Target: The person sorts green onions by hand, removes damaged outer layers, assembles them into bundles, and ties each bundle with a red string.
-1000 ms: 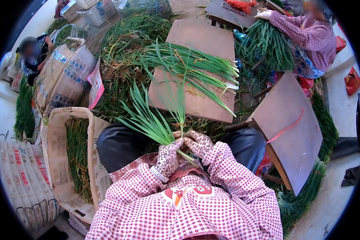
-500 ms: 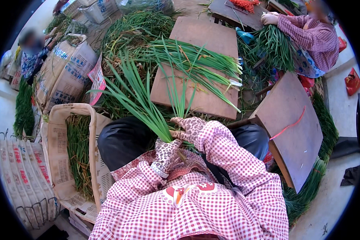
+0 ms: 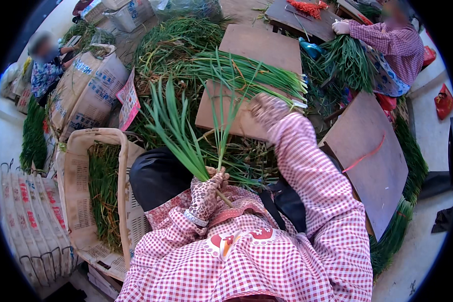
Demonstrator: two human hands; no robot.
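Note:
My left hand (image 3: 205,195), in a leopard-print glove, is closed round a small bunch of Chinese chives (image 3: 180,144) above my lap. The long flat leaves fan up and away, and pale stalk ends poke out below the fist. My right hand (image 3: 270,114), gloved the same way, is over the near right part of a brown wooden board (image 3: 259,41). Motion smears its fingers, so their hold cannot be made out. Just beyond it, a loose row of Chinese chives (image 3: 246,70) lies across the board, white ends to the right.
A woven basket (image 3: 123,196) holding greens stands at my left, with another large basket (image 3: 88,90) behind it. Heaped leaves (image 3: 181,45) cover the floor ahead. A second board (image 3: 370,161) leans at my right. At the far right, a co-worker (image 3: 387,50) handles a green bunch.
My right hand has left the bunch beside my left hand and swung forward and right to the board. The left hand keeps the chives, their leaves now more upright.

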